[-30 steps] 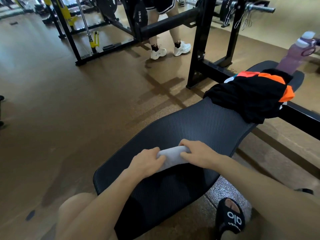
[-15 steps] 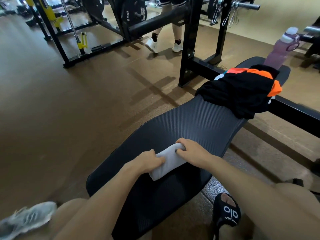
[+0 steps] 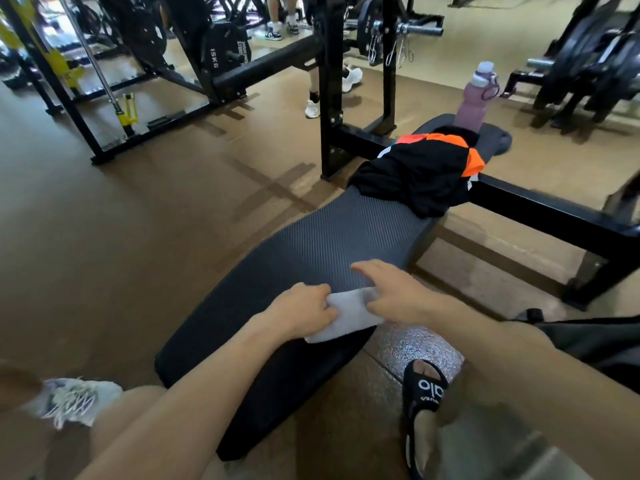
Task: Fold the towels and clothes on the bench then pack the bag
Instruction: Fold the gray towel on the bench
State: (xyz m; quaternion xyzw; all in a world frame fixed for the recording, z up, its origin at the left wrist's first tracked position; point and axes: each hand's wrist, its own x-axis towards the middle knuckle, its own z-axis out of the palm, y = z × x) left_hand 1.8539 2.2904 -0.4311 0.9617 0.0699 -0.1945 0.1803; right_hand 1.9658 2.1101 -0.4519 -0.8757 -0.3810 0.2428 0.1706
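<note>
Two hands on one small towel (image 3: pixel 349 315), lying on the bench (image 3: pixel 311 244) right at its near edge. On the left, my left hand (image 3: pixel 301 311) has its fingers curled around the towel's end. My right hand (image 3: pixel 398 296) rests flat, fingers straight, holding nothing. If I let go carelessly, I think the fold could spring open or slip to the floor. Farther right, the black and orange clothes (image 3: pixel 415 174) hang over the bench's side and could slide off.

A brown floor (image 3: pixel 104 237) spreads around a black rack (image 3: pixel 329 98). Weight plates (image 3: pixel 225 53) hang left of the rack.
</note>
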